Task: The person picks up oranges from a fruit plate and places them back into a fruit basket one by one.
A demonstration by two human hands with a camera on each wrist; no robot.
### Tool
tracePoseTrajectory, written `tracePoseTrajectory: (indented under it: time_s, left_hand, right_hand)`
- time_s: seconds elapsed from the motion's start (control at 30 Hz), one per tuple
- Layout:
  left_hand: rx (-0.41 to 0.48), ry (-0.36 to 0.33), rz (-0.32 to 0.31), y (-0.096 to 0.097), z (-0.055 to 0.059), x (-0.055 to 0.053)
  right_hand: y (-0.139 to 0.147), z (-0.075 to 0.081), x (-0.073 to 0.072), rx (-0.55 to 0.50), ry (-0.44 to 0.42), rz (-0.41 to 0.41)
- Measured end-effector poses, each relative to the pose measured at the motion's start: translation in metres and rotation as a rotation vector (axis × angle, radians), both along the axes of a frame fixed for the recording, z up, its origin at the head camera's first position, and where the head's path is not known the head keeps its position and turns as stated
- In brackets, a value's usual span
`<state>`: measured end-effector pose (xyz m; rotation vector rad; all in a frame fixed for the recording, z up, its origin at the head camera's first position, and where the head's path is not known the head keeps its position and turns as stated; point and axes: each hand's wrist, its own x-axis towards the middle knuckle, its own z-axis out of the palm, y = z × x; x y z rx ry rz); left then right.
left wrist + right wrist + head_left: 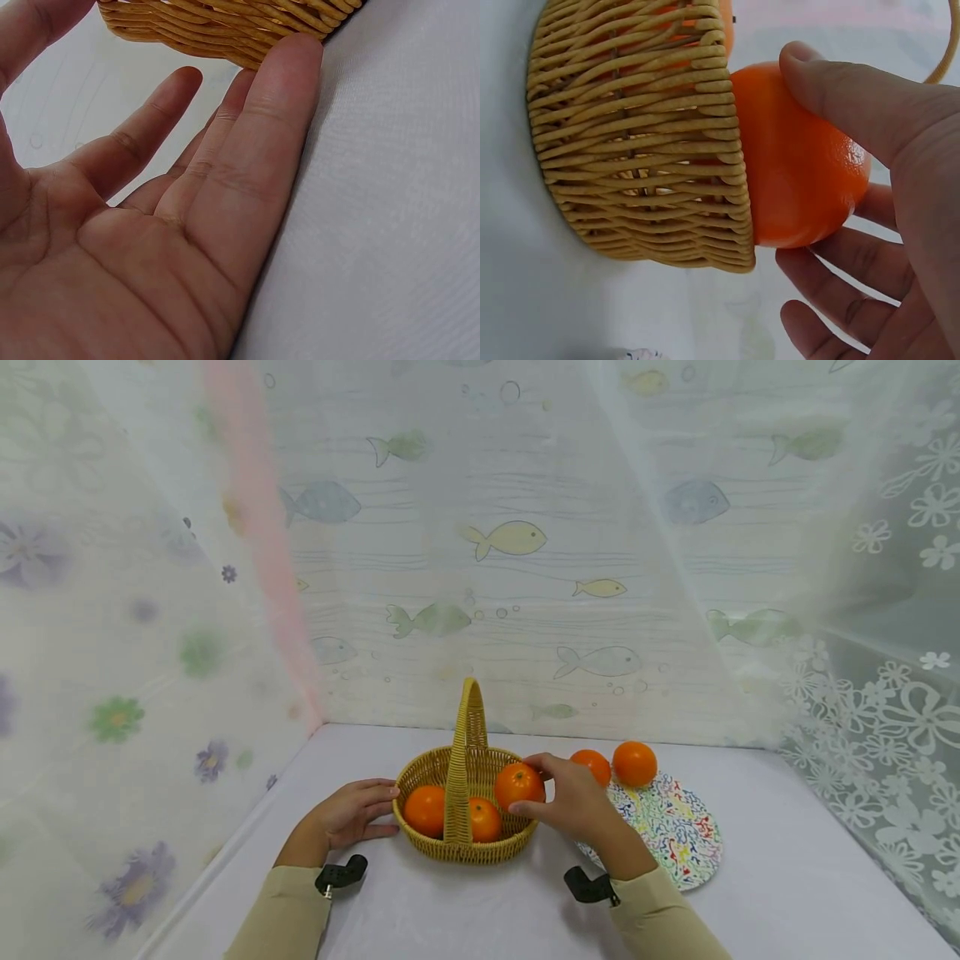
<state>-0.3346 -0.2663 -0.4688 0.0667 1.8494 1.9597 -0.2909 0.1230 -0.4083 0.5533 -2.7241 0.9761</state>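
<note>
A wicker basket with a tall arched handle stands on the table. Inside it, one orange lies left of the handle and another orange just right of it. My right hand grips a third orange at the basket's right rim. In the right wrist view this held orange sits partly below the rim, thumb on one side and fingers on the other. My left hand touches the basket's left side with straight fingers. Its fingertips meet the weave in the left wrist view.
To the right, a round plate with a multicoloured pattern lies on the white-covered table. Two oranges, a nearer one and a right-hand one, rest at its far edge. A fish-print curtain hangs behind.
</note>
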Motion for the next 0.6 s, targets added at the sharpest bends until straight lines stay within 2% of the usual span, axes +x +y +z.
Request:
tracePoseTrajectory:
  time_s: [0.6]
  left_hand:
    - [0.001, -0.02, 0.027, 0.0007, -0.0009, -0.0012]
  right_hand:
    - [-0.0044, -0.0052, -0.0006, 0.054, -0.054, 0.034]
